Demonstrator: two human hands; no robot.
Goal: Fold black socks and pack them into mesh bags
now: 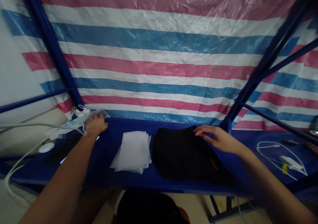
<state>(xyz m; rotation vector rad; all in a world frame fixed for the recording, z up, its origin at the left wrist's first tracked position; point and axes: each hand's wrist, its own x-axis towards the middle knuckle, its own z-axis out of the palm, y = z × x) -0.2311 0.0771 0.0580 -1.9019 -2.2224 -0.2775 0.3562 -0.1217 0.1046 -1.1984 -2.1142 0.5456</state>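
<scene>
My left hand [96, 124] reaches over the back left of the blue tabletop [104, 151]. Its fingers lie spread on a crumpled translucent plastic bag [103, 113] beside a white power strip [66, 127]. A stack of frosted white zip bags [135, 151] lies flat in the middle, its edges unevenly fanned. To the right of it is a folded black cloth item [181, 154] with small reddish lettering. My right hand [216, 138] is over this cloth's back right edge, fingers loosely bent and thumb apart; whether the fingertips touch the cloth I cannot tell.
A dark phone-like slab [72, 148] lies partly behind my left forearm, near a white round disc [46, 147]. Plugs and cables run along the left. On the right are a coiled white cable [275, 146] and a white charger [291, 162]. Blue frame posts and striped sheeting [159, 71] stand behind.
</scene>
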